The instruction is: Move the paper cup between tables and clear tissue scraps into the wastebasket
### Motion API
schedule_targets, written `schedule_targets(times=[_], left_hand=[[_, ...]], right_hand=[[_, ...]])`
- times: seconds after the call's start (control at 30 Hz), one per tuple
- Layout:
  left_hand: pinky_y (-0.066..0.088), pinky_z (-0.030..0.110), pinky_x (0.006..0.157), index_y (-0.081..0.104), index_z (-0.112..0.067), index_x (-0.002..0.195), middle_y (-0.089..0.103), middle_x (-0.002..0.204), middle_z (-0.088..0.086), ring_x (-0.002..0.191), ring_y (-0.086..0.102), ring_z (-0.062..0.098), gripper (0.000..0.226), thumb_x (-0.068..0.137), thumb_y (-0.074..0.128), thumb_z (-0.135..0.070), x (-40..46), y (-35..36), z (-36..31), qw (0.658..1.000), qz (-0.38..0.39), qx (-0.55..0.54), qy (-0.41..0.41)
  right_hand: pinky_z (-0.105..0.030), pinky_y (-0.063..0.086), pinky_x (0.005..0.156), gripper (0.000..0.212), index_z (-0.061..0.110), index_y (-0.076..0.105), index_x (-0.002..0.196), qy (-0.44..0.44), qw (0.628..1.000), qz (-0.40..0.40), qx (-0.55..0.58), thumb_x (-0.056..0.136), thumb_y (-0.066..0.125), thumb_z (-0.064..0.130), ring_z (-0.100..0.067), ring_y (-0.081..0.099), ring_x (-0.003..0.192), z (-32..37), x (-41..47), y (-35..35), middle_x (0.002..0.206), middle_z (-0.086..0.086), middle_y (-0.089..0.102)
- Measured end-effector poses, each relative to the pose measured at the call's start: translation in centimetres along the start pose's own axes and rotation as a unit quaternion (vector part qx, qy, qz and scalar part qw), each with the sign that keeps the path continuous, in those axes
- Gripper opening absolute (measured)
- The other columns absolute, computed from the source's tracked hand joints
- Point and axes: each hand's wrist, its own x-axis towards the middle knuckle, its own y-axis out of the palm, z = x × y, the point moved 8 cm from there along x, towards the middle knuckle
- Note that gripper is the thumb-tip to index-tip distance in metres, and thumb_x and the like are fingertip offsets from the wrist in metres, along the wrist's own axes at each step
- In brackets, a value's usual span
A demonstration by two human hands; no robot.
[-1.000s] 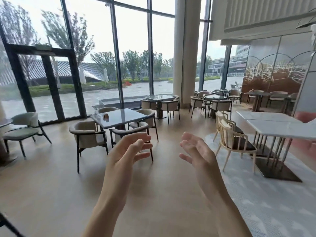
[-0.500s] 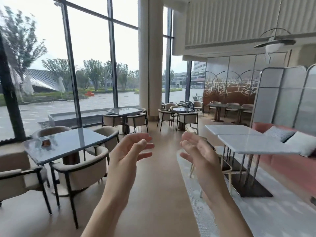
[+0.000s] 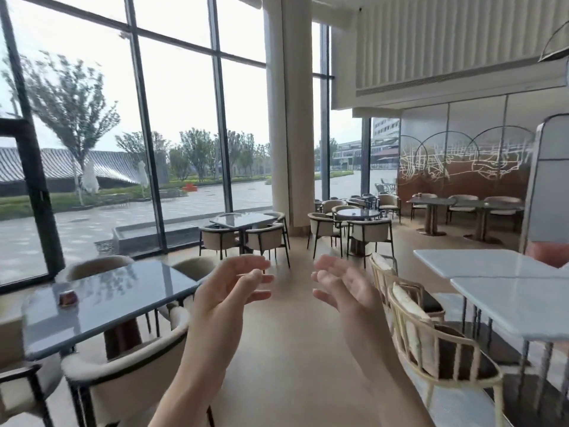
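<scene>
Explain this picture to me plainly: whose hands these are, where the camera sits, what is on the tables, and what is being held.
There is no machine here. A person wears a wide-angle camera on the head, looking forward and down, so you see their own arms. The left hand and right hand are raised in front, palms facing each other, fingers relaxed, holding nothing. The place is a café hall with big windows. On the grey table at left stands one small brown object, too blurred to identify. The white table at right shows nothing on the part in view. No wastebasket is visible.
</scene>
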Motion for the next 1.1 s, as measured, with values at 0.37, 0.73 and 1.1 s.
schedule_targets(times=[0.37,0.73,1.1], left_hand=[[0.061,0.027,0.075,0.075,-0.005,0.102,0.078,0.102,0.007,0.096,0.076,0.024,0.026,0.085,0.063,-0.022,22.1,-2.4,17.6,0.996,-0.085,0.027,-0.011],[0.06,0.028,0.077,0.074,-0.008,0.1,0.078,0.101,0.006,0.095,0.076,0.021,0.02,0.1,0.056,-0.001,52.5,1.6,35.1,0.999,-0.054,0.001,-0.005],[0.063,0.034,0.08,0.075,-0.008,0.101,0.078,0.101,0.006,0.096,0.076,0.024,0.021,0.1,0.055,-0.001,72.8,10.5,55.7,0.997,-0.051,0.048,-0.017]], right_hand=[[-0.045,0.05,0.109,0.02,0.026,0.073,0.117,0.012,0.997,0.076,0.014,0.098,0.07,0.021,-0.005,0.07,0.111,-16.3,25.1,9.7,0.112,0.02,0.075],[-0.046,0.05,0.109,0.028,0.025,0.073,0.116,-0.02,0.999,0.032,-0.007,0.089,0.069,0.032,-0.009,0.07,0.112,-28.4,55.7,14.3,0.112,0.014,0.077],[-0.049,0.054,0.105,0.031,0.021,0.075,0.111,0.006,1.0,0.02,0.023,0.083,0.068,0.033,-0.012,0.072,0.105,-46.1,81.0,12.2,0.109,0.007,0.077]])
